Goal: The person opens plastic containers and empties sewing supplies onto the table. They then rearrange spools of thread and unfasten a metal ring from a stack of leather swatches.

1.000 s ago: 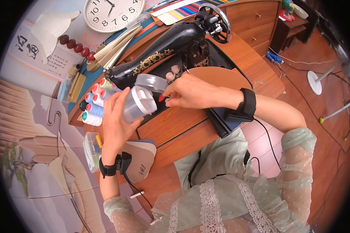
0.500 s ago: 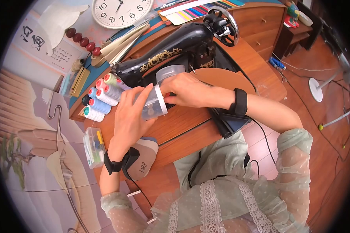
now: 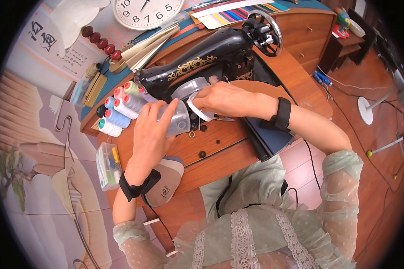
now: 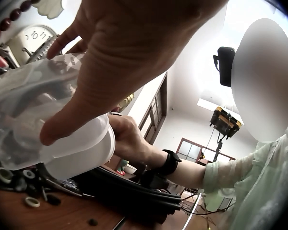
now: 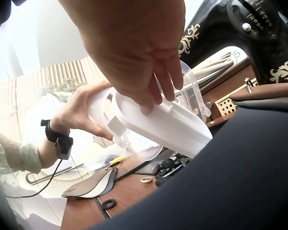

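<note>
My left hand (image 3: 149, 134) grips a clear plastic jar (image 3: 180, 120) tipped on its side, its mouth facing my right hand. Between the thumb and fingers of my right hand (image 3: 229, 101) is a white plastic lid (image 5: 163, 122), close in front of the jar's mouth. Dark and pale buttons (image 3: 202, 154) lie scattered on the wooden table below, several of them bunched under the jar and lid. Just behind the lid sits a clear round container (image 3: 191, 88), partly hidden by my right hand.
A black sewing machine (image 3: 197, 60) stands behind my hands. Spools of thread (image 3: 117, 118) cluster to the left, above a clear box (image 3: 107, 166). Shoe-sole-shaped pieces (image 3: 165, 184) lie at the front left edge, dark folded fabric (image 3: 262, 134) under my right wrist.
The white lid has come off the jar and is now in my right hand. Buttons have appeared on the table beneath. My left hand still holds the jar, tipped sideways.
</note>
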A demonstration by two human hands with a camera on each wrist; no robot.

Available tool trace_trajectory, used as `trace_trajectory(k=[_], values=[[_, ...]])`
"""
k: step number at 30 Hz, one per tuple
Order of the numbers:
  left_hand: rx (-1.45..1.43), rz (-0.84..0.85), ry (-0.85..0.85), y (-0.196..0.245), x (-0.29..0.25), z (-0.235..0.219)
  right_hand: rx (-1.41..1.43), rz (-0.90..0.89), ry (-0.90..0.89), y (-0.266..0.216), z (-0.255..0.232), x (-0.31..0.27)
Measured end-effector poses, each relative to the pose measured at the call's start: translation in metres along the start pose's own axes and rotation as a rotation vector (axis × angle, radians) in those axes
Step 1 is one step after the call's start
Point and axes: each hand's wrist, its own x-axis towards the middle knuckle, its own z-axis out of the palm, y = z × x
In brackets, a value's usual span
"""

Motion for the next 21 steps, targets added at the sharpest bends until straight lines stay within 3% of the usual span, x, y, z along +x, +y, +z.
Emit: trace_trajectory(k=[9, 12, 14, 17, 19, 21], values=[[0.161, 0.117, 0.024, 0.009, -0.007, -0.010, -0.082, -0.069, -0.013, -0.014, -0.029, -0.017], [0.009, 0.050, 0.044, 0.006, -0.007, -0.016, -0.023, -0.026, 0.017, -0.021, -0.039, -0.018], [-0.248, -0.021, 0.080, 0.004, -0.008, -0.019, 0.027, -0.008, 0.048, -0.030, -0.050, -0.017], [-0.295, -0.083, 0.104, -0.001, -0.012, -0.024, 0.131, 0.008, 0.040, -0.040, -0.069, -0.018], [-0.385, -0.137, 0.097, -0.002, -0.014, -0.030, 0.307, 0.009, 0.179, -0.041, -0.077, -0.021], [-0.474, -0.199, 0.082, -0.005, -0.018, -0.033, 0.380, 0.095, 0.147, -0.045, -0.086, -0.024]])
